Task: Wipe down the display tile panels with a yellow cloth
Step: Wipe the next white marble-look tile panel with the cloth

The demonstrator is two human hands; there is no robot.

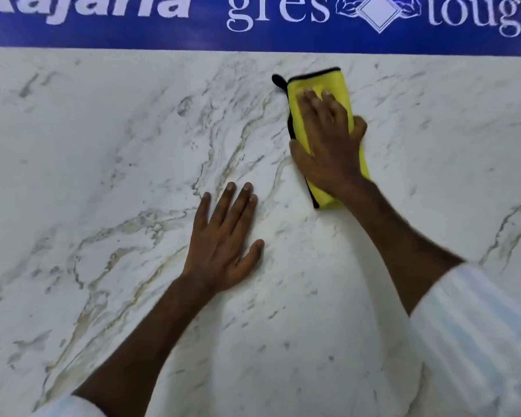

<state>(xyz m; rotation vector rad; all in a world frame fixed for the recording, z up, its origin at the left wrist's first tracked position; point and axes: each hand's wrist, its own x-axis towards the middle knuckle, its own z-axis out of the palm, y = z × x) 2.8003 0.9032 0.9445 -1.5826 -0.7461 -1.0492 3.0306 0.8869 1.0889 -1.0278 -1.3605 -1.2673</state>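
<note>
A white marble-look tile panel (103,176) with grey and gold veins fills the head view. A folded yellow cloth (319,82) with a black edge lies flat against it near the top, right of centre. My right hand (328,142) presses down on the cloth, with its fingers spread over it and its thumb off the cloth's left edge. Lower and to the left, my left hand (226,239) rests flat on the bare tile with its fingers apart and nothing in it.
A blue banner (193,37) with white lettering runs along the panel's top edge, just above the cloth. White sleeves cover my forearms at the lower right (478,335) and bottom left (69,409).
</note>
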